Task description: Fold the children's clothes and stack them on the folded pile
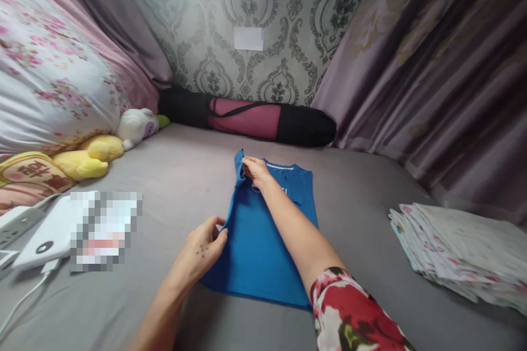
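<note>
A blue T-shirt (263,247) lies on the grey bed sheet, its collar pointing away from me and its right side straight. My left hand (203,247) pinches the shirt's left edge about halfway down. Farther up, my right hand (256,171) grips the same side near the shoulder and sleeve, and my right forearm crosses over the shirt. Between the hands the left edge is lifted off the sheet. Part of the white lettering on the chest is hidden by my right arm.
A stack of folded patterned cloths (461,247) sits at the right. At the left are a white power bank (57,230) with a cable, a power strip (20,225) and plush toys (88,156). A black and maroon rolled bag (247,119) lies against the wall.
</note>
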Demonstrator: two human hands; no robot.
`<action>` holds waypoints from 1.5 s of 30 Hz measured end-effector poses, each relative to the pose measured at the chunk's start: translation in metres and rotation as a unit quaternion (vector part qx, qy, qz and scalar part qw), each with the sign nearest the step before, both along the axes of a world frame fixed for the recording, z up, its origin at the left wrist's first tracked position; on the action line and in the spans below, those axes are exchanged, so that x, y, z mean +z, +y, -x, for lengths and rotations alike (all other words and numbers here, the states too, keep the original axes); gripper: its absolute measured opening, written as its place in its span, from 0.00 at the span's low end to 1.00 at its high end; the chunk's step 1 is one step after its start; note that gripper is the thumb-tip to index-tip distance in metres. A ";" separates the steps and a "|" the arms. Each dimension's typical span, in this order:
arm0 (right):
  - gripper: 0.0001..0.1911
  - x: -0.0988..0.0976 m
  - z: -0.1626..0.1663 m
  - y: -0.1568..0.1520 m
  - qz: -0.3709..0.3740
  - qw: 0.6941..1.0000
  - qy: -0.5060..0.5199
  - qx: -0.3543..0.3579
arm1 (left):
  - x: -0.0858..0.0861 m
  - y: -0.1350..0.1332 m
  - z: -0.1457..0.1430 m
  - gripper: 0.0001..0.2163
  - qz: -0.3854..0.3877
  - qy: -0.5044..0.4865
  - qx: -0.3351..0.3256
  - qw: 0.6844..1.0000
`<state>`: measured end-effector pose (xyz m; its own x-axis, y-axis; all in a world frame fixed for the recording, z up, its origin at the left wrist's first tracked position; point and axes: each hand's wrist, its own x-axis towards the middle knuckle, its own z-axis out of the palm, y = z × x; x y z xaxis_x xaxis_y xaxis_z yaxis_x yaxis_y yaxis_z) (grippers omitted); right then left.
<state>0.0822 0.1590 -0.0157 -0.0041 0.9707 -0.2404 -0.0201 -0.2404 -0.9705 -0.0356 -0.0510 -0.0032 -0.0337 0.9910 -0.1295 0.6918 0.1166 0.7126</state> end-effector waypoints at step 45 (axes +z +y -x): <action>0.19 0.011 -0.074 -0.013 -0.161 0.786 -0.587 0.111 | -0.018 -0.014 -0.035 0.10 -0.077 0.045 -0.151 0.985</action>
